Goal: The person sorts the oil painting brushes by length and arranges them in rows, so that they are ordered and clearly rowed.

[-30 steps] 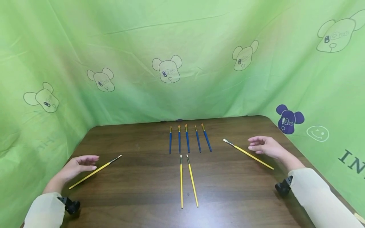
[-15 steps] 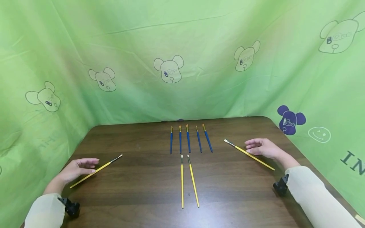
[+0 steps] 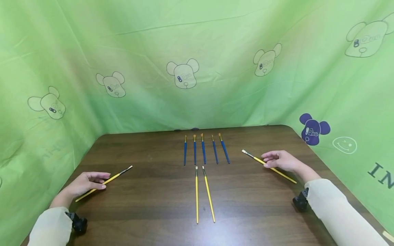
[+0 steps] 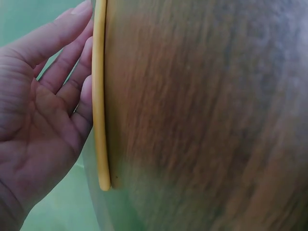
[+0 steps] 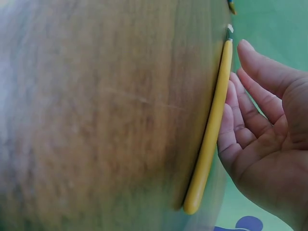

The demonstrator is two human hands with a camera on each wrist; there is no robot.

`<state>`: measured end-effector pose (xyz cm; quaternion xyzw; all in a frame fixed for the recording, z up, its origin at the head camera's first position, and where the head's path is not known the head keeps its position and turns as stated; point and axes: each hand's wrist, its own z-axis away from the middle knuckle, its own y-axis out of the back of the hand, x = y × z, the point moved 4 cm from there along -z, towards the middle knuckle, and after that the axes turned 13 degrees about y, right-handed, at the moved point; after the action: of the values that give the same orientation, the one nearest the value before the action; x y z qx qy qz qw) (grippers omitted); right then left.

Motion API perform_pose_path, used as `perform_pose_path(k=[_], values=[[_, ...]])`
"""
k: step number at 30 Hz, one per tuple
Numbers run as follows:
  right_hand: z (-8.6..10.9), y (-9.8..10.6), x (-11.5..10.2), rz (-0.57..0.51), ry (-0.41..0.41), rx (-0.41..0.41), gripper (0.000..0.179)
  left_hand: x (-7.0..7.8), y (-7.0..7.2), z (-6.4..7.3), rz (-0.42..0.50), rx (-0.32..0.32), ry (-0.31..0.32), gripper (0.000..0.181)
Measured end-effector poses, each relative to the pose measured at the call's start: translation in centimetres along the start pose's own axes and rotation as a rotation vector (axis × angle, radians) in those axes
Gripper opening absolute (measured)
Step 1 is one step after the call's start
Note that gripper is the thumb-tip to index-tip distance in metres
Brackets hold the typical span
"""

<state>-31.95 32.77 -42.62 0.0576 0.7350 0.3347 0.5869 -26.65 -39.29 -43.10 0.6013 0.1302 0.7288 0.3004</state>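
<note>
On the left, my left hand [image 3: 83, 184] reaches over a yellow-handled paintbrush [image 3: 114, 177], its thumb and fingers apart and gently bent. In the left wrist view the yellow handle [image 4: 98, 96] runs along the fingertips. My right hand [image 3: 284, 161] hovers likewise at another yellow paintbrush [image 3: 284, 176], thumb overlapping the handle in the head view. The right wrist view shows that handle [image 5: 211, 130] beside the fingers, which are not closed round it. Both brushes lie slanted, white bristles pointing away from me.
Two more yellow paintbrushes [image 3: 197, 201] lie near the middle of the brown table [image 3: 147, 212]. Behind them, several blue paintbrushes [image 3: 203, 153] form a row, bristles toward the back. A green printed curtain [image 3: 221, 102] hangs behind the table and along its sides.
My right hand has moved left and slightly down onto its paintbrush. My left hand has shifted a little down and right, its thumb now overlapping the handle. The brushes lie as before.
</note>
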Motion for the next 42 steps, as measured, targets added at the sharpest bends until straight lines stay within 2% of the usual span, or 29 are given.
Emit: perform_pose_path(k=[7,18,35,42], values=[[0.18,-0.19,0.19,-0.004,-0.016,0.04,0.051,-0.1,-0.18,-0.31,0.0,0.037,0.017,0.05],[-0.31,-0.51,-0.23,0.14,0.013,0.038,0.049,-0.48,-0.61,-0.11,0.007,0.06,0.081,0.05],[-0.05,-0.39,0.03,0.151,-0.009,0.077,0.039,-0.52,-0.7,-0.01,-0.016,0.121,0.125,0.043],[0.16,-0.31,0.08,0.145,-0.031,0.098,0.038,-0.18,-0.88,0.03,-0.001,0.114,0.082,0.041]])
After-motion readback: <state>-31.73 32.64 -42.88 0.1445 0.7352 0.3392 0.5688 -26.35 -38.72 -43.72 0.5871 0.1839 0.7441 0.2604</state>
